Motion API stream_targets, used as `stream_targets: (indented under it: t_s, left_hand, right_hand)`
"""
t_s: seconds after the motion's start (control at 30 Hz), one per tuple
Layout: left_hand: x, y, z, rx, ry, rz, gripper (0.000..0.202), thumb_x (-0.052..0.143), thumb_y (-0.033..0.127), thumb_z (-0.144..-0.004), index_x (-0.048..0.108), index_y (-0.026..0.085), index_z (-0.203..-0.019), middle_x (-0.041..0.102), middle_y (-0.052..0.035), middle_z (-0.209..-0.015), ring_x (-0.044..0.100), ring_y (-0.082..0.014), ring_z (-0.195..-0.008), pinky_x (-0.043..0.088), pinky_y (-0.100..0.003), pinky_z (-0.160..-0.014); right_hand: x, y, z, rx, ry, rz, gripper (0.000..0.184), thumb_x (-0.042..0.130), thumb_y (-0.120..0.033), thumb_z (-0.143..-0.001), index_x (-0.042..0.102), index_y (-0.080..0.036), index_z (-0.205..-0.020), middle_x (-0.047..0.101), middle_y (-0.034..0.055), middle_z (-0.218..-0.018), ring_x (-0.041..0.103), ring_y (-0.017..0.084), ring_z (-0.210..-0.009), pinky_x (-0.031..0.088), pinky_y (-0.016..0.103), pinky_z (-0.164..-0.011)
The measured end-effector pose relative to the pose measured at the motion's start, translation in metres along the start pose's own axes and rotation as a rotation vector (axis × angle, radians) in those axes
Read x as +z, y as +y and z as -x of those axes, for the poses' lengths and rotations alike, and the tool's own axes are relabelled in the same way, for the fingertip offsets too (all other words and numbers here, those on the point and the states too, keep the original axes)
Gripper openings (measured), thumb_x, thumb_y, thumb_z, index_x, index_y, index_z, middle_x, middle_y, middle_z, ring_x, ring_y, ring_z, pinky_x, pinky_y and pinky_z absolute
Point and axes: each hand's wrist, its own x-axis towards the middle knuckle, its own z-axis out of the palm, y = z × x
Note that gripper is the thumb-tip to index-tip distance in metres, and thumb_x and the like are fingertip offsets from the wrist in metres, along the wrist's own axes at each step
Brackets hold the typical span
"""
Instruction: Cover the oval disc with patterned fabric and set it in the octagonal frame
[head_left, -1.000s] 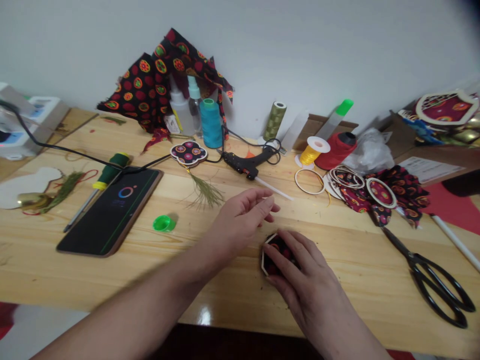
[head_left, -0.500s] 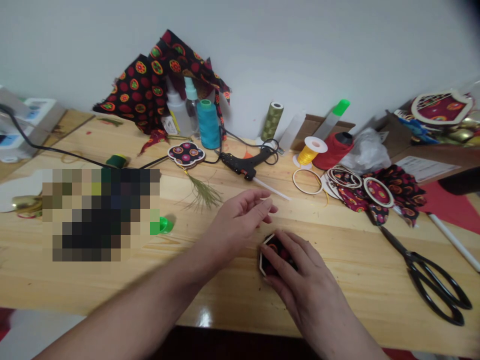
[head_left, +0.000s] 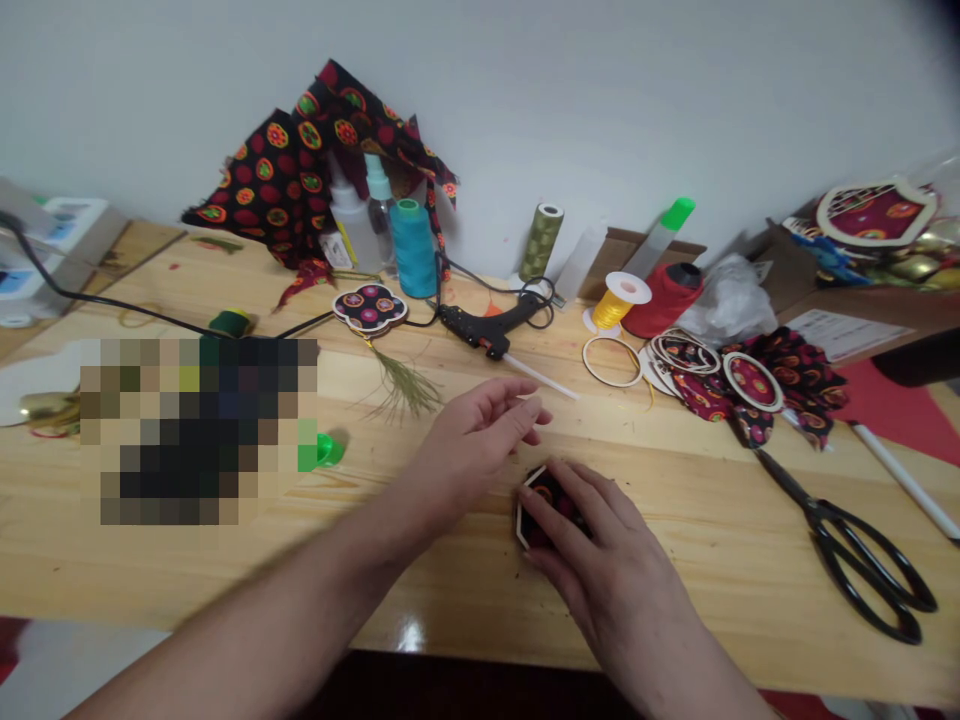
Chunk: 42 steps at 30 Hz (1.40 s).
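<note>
Under my right hand (head_left: 600,545) lies a polygon-shaped ornament (head_left: 546,510) with a pale frame and dark patterned fabric. The fingers of that hand press across its top and the thumb rests by its near edge, hiding the right part. Just above it, over the table, my left hand (head_left: 491,425) has its fingers loosely curled and slightly apart, with nothing visible in them. Beyond the left hand, a black glue gun (head_left: 491,325) lies with a white glue stick poking out. A flower-shaped fabric ornament (head_left: 370,308) with a green tassel (head_left: 405,380) lies to its left.
Black scissors (head_left: 847,545) lie at right, below pale rings (head_left: 613,362) and patterned fabric pieces (head_left: 814,385). Spools of yellow (head_left: 619,300), red (head_left: 664,300) and blue thread (head_left: 415,250) stand toward the wall. Patterned cloth (head_left: 277,180) leans there. A blurred patch covers the left side.
The view has shifted very slightly. Both hands keep their places, the right one still on the polygon-shaped ornament.
</note>
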Motion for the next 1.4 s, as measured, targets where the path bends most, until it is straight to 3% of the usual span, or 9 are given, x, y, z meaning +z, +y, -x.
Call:
stream_targets:
  t_s: [0.8, 1.4]
  left_hand:
    - [0.0002, 0.0017, 0.0012, -0.014, -0.009, -0.014, 0.024, 0.06, 0.028, -0.085, 0.064, 0.013, -0.104, 0.071, -0.0029, -0.086, 0.059, -0.0123, -0.07, 0.044, -0.026, -0.067]
    - [-0.0013, 0.0012, -0.0011, -0.001, -0.002, -0.018, 0.027, 0.063, 0.033, -0.083, 0.065, 0.015, -0.103, 0.072, -0.0032, -0.086, 0.06, -0.013, -0.07, 0.046, -0.027, -0.069]
  right_hand:
    - [0.0006, -0.0004, -0.0009, -0.011, 0.0, 0.03, 0.032, 0.06, -0.021, -0.088, 0.068, -0.013, -0.118, 0.06, 0.0222, -0.127, 0.056, 0.037, -0.117, 0.055, 0.055, -0.089]
    - [-0.0018, 0.0007, 0.002, -0.01, -0.022, 0.087, 0.036, 0.051, -0.022, -0.093, 0.061, -0.006, -0.124, 0.062, 0.0187, -0.129, 0.055, 0.033, -0.121, 0.054, 0.051, -0.095]
